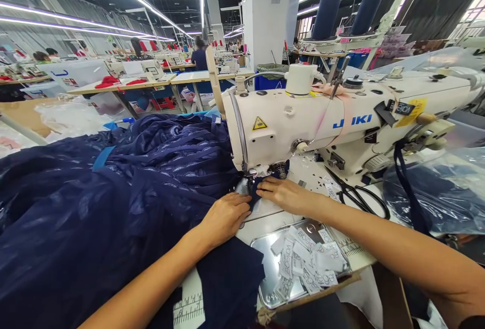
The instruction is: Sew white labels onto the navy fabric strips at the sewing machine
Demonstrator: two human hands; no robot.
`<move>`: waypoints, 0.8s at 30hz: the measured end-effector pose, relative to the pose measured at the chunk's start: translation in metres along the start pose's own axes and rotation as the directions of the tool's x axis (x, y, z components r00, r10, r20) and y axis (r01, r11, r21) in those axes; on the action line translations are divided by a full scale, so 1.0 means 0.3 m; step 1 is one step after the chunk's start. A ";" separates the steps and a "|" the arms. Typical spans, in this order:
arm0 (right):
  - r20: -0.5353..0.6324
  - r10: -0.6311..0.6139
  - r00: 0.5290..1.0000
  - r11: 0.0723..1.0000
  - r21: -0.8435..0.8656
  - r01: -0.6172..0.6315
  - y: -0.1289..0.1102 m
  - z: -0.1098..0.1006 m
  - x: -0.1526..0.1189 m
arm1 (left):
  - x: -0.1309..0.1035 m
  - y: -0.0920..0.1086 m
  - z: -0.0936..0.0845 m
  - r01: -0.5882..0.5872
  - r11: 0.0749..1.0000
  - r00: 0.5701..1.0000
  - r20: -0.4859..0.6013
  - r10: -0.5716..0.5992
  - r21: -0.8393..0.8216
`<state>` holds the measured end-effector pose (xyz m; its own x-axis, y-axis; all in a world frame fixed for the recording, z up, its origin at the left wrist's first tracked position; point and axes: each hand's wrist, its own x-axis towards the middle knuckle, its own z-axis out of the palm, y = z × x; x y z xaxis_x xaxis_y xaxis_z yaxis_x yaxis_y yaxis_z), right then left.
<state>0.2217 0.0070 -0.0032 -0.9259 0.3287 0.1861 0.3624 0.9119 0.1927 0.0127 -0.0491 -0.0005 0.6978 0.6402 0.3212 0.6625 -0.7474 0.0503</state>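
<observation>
A white sewing machine [273, 137] marked with blue letters stands before me, its presser foot [250, 180] over a narrow piece of navy fabric [255, 198]. My left hand [229, 215] is closed at the left edge of this piece, fingers together and pressed down near the foot. From the right, my right hand [284, 195] grips the same piece just behind the needle area, its fingertips partly hidden under the machine head. A big heap of navy patterned garments [162, 162] spreads to the left of my hands. A navy cloth panel [231, 278] hangs below my left wrist.
A metal tray [267, 293] of white printed labels [303, 261] sits at the front edge. Black-handled scissors [359, 200] lie to the right, beside a plastic-wrapped navy bundle [435, 192]. Navy thread cones [326, 13] stand above. Other workstations and people fill the background.
</observation>
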 end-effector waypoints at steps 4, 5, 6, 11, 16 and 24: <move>-0.027 0.012 1.000 1.000 0.012 -0.012 0.025 0.018 0.002 | 0.031 0.021 0.045 0.028 0.998 0.997 -0.075 -0.023 0.063; -0.035 0.017 0.999 1.000 0.016 -0.016 0.027 0.023 0.003 | 0.036 0.025 0.050 0.034 0.997 0.996 -0.087 -0.027 0.076; -0.042 0.021 0.999 1.000 0.020 -0.020 0.028 0.027 0.004 | 0.039 0.028 0.053 0.039 0.996 0.995 -0.097 -0.030 0.086; -0.053 0.047 0.997 0.998 0.032 -0.045 0.033 0.042 0.010 | 0.044 0.033 0.062 0.065 0.989 0.990 -0.131 -0.048 0.130; -0.043 0.071 0.997 0.996 0.052 -0.069 0.033 0.041 0.009 | 0.045 0.030 0.072 0.063 0.987 0.990 -0.132 -0.044 0.145; -0.045 0.096 0.994 0.994 0.057 -0.094 0.031 0.033 0.012 | 0.053 0.036 0.072 0.084 0.984 0.991 -0.120 -0.065 0.155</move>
<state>0.2207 0.0190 -0.0104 -0.8809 0.4036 0.2472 0.4410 0.8895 0.1193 0.0368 -0.0431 -0.0154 0.6155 0.6618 0.4281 0.7526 -0.6548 -0.0698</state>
